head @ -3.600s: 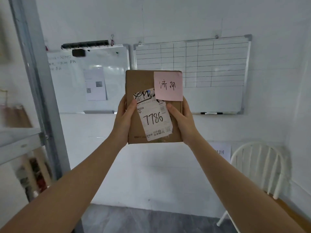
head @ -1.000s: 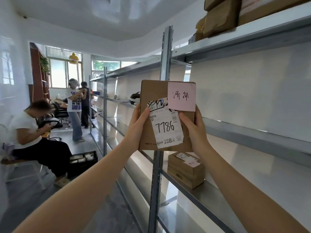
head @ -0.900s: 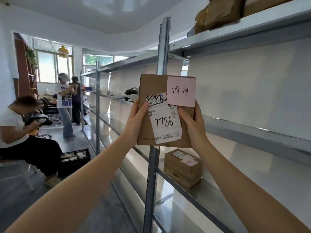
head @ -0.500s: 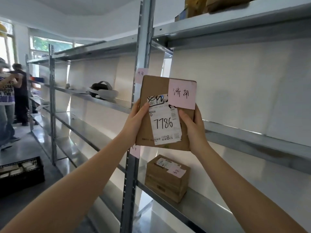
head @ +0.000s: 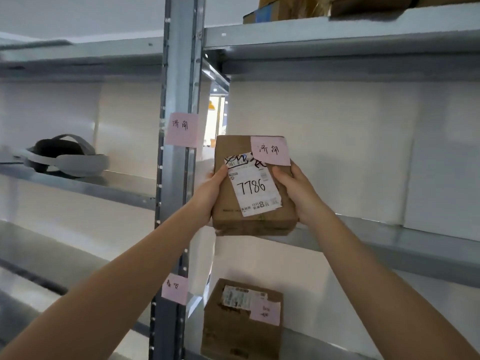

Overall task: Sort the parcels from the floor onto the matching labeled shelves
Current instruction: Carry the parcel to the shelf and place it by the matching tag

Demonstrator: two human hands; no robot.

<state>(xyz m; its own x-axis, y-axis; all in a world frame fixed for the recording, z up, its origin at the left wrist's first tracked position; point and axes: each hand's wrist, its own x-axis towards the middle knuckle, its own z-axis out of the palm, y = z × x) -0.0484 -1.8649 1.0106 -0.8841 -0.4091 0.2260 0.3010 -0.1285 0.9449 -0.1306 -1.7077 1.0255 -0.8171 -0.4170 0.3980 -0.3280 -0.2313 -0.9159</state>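
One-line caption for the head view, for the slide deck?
Both hands, left hand and right hand, hold parcel 7786 at the shelf beside a matching pink label.

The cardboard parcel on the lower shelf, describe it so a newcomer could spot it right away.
Find the grey metal upright between the shelf bays. Right of it, one shelf below the parcel marked 7786, sits a brown box. Unlike that parcel, nobody holds it.

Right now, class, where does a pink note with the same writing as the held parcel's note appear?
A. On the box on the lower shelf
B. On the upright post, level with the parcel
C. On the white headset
B: the pink note on the post bears the same characters as the note on the parcel held by both hands.
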